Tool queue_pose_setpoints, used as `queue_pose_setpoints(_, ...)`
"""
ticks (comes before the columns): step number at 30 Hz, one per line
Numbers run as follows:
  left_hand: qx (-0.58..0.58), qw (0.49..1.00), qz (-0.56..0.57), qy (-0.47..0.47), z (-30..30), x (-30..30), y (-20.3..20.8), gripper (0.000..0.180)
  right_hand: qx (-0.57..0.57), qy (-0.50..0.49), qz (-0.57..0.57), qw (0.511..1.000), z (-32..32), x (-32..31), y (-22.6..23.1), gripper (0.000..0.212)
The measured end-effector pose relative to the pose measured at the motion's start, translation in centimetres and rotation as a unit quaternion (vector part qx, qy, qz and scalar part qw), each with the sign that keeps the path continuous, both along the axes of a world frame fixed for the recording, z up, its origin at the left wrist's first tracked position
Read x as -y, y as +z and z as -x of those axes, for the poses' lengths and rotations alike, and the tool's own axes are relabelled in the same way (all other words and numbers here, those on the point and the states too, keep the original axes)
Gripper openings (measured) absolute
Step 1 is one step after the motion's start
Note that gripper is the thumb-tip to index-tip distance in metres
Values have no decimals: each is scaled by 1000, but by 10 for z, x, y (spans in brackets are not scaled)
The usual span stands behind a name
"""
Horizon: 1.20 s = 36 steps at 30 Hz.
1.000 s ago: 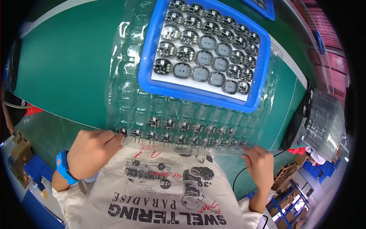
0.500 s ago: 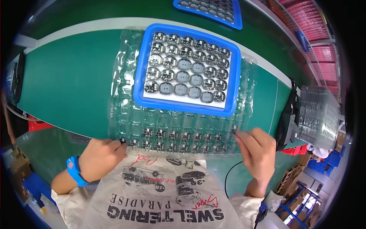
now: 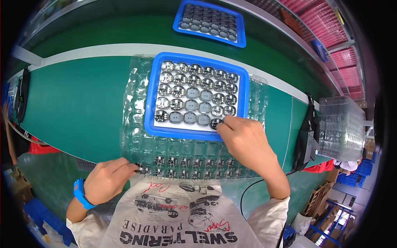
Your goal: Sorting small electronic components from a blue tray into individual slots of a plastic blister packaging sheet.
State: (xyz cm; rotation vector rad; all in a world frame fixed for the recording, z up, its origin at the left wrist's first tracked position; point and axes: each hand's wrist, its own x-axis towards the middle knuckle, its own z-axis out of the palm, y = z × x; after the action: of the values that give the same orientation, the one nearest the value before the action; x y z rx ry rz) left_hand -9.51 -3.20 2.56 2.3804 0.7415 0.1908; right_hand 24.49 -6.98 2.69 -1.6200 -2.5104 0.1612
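Observation:
My right hand (image 3: 248, 142) reaches over the near edge of a blue tray (image 3: 150, 103). Its pinched fingertips are on a small dark circuit board (image 3: 216, 123), which sits at a rounded grey housing in the nearest row. Several bare grey housings (image 3: 190, 118) lie in the tray's middle and near rows; the others carry boards. Down at the left, my left hand (image 3: 108, 180), with a blue wristband, pinches a small circuit board (image 3: 137, 167) by the corner of a clear plastic blister tray (image 3: 173, 146). More circuit boards (image 3: 197, 163) fill two near rows of its pockets.
The blue tray rests on the blister tray, on a green table (image 3: 78, 99). Beyond the table's pale rim lies a second blue tray (image 3: 244, 39) of similar parts. A black bag (image 3: 304, 136) and a stack of clear plastic trays (image 3: 341, 128) are at the right.
My right hand has moved left and away from me, carrying a board from beside the blister tray to a formerly bare housing. The left hand stays at the blister tray's corner. The view has shifted.

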Motion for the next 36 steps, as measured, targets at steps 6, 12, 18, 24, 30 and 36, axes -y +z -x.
queue_pose_setpoints(6,73,992,-61,-82,-19,-25,7,31,-11,20,34,999,-2,-3,-1,8)
queue_pose_setpoints(12,88,982,-158,-50,-44,-39,2,28,-20,10,31,999,-2,-1,-6,7)
queue_pose_setpoints(18,34,985,-156,-66,-28,-36,-16,24,-2,21,32,999,-1,-2,-6,7)
queue_pose_setpoints(24,67,989,-130,-19,-27,-25,-38,26,1,32,31,999,-1,-4,-6,8)
queue_pose_setpoints(30,107,988,-114,13,-24,-25,-36,27,19,23,-3,1000,-4,-4,-6,10)
queue_pose_setpoints(36,179,969,-170,28,-72,-32,-18,24,15,12,-14,1000,-4,-3,-8,11)
